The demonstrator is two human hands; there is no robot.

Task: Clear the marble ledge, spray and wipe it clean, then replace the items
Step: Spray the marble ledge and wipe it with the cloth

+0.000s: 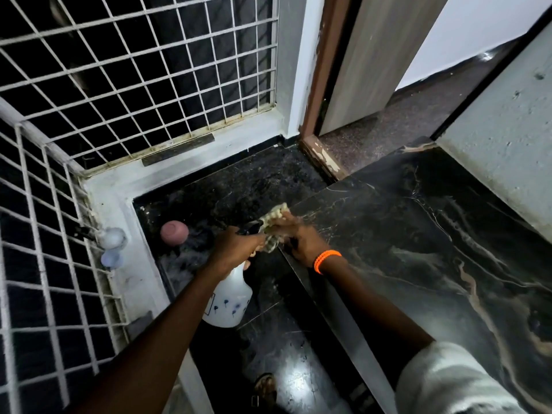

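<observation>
the white spray bottle [229,297] hangs below the left hand [236,245], whose fingers curl round its neck and trigger head, over the lower dark floor. just right of it, the right hand [300,240], with an orange band [326,260] at the wrist, grips a pale cloth [272,227] at the near edge of the black marble ledge [433,234]; the cloth lies between both hands. farther left, a pink pot [174,232] sits on the floor near the white grille [134,70].
</observation>
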